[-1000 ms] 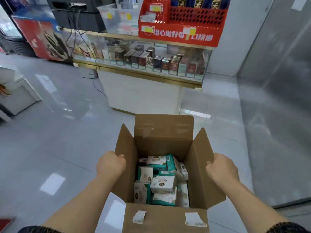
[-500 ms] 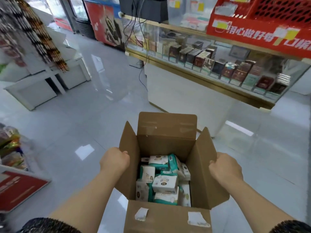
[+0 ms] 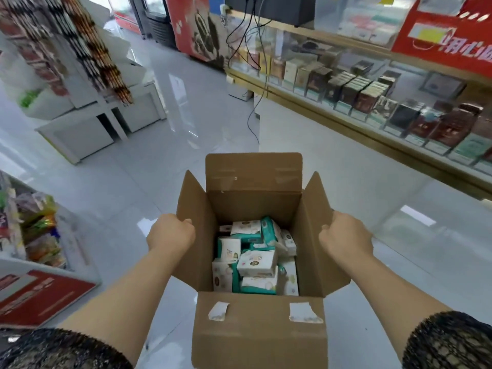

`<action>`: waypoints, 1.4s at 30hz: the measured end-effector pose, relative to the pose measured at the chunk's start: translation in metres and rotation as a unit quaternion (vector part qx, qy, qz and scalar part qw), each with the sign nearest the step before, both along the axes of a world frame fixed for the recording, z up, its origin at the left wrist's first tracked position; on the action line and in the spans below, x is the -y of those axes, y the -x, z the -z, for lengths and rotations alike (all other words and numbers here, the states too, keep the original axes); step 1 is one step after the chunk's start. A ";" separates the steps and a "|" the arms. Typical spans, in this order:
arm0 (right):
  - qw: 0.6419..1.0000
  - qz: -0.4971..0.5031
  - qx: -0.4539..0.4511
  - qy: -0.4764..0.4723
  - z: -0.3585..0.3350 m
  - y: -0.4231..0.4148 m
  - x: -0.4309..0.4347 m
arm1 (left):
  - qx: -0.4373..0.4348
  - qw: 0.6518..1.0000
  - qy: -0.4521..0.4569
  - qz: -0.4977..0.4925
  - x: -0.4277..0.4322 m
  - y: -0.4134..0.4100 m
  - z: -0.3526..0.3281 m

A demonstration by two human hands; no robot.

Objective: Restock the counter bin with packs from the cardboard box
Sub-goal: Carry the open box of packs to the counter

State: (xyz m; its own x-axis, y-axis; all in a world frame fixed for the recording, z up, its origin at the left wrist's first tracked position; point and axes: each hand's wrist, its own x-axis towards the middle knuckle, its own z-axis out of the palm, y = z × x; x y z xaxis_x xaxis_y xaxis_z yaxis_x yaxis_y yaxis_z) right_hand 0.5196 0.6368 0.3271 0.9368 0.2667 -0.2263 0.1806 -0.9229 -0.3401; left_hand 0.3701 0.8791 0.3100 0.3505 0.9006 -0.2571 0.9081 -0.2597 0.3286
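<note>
— Where are the packs (image 3: 257, 262)?
— In the box (image 3: 255, 334), between my grips. Left hand (image 3: 170, 231) and right hand (image 3: 344, 235) each clamp a side flap; the counter (image 3: 306, 139) lies ahead, nearer the right.

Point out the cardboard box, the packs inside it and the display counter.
cardboard box (image 3: 255, 334), head view, on its near flap.
packs (image 3: 257, 262), head view, on the white face of the topmost pack.
display counter (image 3: 306, 145), head view, on its white front panel.
</note>
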 end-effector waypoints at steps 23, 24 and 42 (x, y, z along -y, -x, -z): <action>0.993 0.111 -0.019 -0.026 0.019 -0.097 -0.190 | 0.013 0.995 0.010 0.095 -0.212 -0.152 0.007; 0.993 0.109 -0.023 -0.027 0.019 -0.107 -0.196 | 0.014 0.995 0.014 0.093 -0.218 -0.163 0.007; 0.972 0.233 -0.019 -0.020 0.034 -0.189 -0.325 | 0.009 0.981 0.024 0.194 -0.360 -0.309 0.026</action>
State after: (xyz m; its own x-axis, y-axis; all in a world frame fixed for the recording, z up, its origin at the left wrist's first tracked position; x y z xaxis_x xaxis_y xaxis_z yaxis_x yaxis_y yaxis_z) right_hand 0.7082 0.9616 0.2932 0.9494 -0.1752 -0.2608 -0.2670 -0.8873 -0.3760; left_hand 0.6792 1.2392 0.2840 0.6690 0.6862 -0.2856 0.7381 -0.5681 0.3639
